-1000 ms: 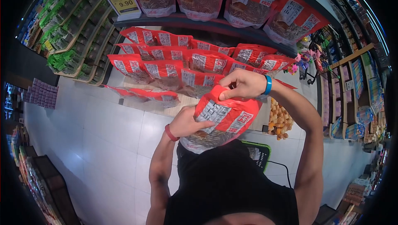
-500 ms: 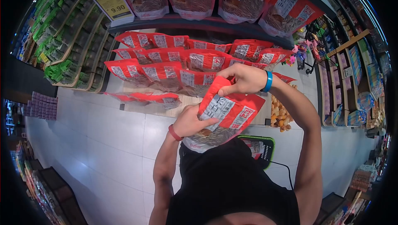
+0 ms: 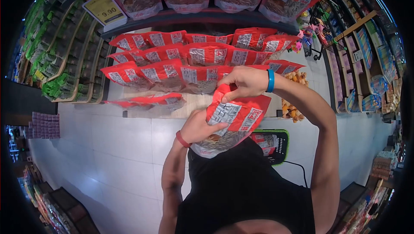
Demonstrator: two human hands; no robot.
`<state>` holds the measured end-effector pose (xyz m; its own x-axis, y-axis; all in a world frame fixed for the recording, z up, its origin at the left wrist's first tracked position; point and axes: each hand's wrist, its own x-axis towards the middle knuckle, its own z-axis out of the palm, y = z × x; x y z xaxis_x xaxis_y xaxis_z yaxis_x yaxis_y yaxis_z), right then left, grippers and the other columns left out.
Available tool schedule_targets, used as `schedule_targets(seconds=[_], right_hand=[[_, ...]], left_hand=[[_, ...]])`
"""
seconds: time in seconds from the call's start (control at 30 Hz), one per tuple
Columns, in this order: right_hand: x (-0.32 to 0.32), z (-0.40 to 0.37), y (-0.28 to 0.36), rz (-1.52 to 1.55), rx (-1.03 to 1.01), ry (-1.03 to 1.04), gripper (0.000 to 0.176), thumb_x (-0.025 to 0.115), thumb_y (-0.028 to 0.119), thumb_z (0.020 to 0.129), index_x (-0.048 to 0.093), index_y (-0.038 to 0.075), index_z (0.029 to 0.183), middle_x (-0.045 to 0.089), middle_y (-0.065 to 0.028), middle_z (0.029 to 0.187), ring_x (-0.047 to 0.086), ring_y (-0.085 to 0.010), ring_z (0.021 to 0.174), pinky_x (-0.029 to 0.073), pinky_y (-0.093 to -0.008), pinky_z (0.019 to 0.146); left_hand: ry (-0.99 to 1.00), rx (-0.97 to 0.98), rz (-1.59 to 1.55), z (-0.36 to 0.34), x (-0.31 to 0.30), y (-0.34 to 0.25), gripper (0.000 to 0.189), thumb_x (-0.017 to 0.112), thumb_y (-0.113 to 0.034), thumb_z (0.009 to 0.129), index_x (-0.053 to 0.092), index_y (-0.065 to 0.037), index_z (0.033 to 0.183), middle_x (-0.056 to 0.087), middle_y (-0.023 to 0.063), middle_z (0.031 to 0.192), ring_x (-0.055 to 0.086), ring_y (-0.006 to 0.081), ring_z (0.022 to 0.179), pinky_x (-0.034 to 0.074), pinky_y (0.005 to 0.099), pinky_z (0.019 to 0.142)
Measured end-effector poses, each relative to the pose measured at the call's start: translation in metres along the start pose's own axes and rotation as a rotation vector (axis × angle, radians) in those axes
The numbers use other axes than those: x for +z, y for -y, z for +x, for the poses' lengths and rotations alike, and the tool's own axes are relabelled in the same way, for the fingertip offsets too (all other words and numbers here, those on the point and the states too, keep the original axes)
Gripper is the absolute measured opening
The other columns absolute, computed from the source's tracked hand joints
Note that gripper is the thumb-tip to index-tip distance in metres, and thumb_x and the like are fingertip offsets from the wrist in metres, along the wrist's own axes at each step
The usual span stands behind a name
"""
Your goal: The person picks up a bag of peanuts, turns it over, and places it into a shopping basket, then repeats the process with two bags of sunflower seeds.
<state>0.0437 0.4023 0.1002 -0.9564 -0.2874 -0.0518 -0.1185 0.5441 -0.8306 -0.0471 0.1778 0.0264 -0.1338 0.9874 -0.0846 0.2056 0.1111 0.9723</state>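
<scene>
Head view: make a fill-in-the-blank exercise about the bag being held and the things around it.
The left hand and right hand together hold a bag whose upper part is ____.
The wristband next to the right hand is ____.
The yellow price sign reads ____.
The black basket behind the bag has a ____ rim.
Missing words: red; blue; 9.90; green.
</scene>
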Motion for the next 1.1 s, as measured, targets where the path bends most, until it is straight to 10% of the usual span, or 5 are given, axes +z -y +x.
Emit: schedule_targets(seconds=[0.37, 0.73, 1.1], right_hand=[[-0.004, -0.009, 0.017, -0.086, -0.019, -0.164, 0.027, 0.068, 0.026, 0.09, 0.064, 0.0, 0.091, 0.055, -0.0157, 0.067, 0.051, -0.0296, 0.06, 0.042, -0.0381, 0.059], [0.012, -0.006, 0.011, 0.224, 0.063, -0.325, 0.021, 0.077, 0.018, 0.084, 0.067, 0.002, 0.095, 0.067, 0.0, 0.09, 0.056, -0.0075, 0.082, 0.047, -0.0283, 0.075], [0.012, -0.006, 0.001, 0.284, 0.308, -0.376, 0.022, 0.076, 0.022, 0.085, 0.071, 0.001, 0.09, 0.068, -0.002, 0.077, 0.058, -0.0065, 0.076, 0.048, -0.028, 0.071]], left_hand=[[-0.075, -0.054, -0.097, -0.004, -0.001, 0.005, 0.038, 0.075, -0.019, 0.082, 0.063, 0.0, 0.112, 0.072, 0.0115, 0.098, 0.07, 0.02, 0.091, 0.052, 0.0336, 0.081], [-0.069, -0.035, -0.11, -0.003, -0.004, 0.011, 0.042, 0.075, -0.019, 0.081, 0.061, 0.0, 0.116, 0.072, 0.0116, 0.098, 0.07, 0.0195, 0.089, 0.052, 0.0332, 0.08], [-0.063, -0.056, -0.126, 0.002, -0.005, 0.013, 0.042, 0.075, -0.02, 0.082, 0.061, 0.0, 0.117, 0.072, 0.0109, 0.099, 0.069, 0.0171, 0.092, 0.052, 0.0318, 0.081]])
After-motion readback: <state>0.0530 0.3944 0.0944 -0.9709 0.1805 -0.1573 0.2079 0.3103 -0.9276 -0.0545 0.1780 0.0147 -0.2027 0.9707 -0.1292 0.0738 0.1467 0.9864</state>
